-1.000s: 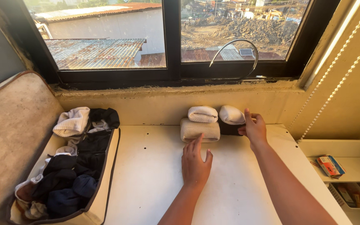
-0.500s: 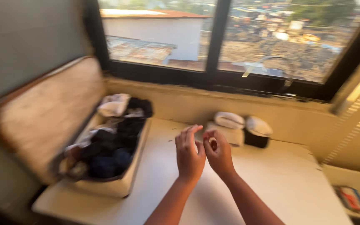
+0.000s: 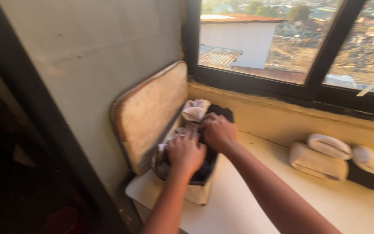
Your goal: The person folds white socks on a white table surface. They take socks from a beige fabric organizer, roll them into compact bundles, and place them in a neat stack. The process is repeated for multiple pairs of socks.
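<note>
Both hands, the left hand [image 3: 185, 152] and right hand [image 3: 217, 132], fill the small open case [image 3: 197, 193]. Its raised lid [image 3: 150, 113] blocks the left side. The white table [image 3: 256, 203] lies bare up to the rolled socks [image 3: 319, 157], though the picture is blurry.

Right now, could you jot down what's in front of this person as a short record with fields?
Setting: white table under a window
Left hand: inside the open fabric case, on the jumbled socks
Right hand: also in the case, on dark clothing
Grip: blurred, cannot tell
Case lid: leaning on the wall
Rolled socks: stacked by the sill, apart from both hands
</note>
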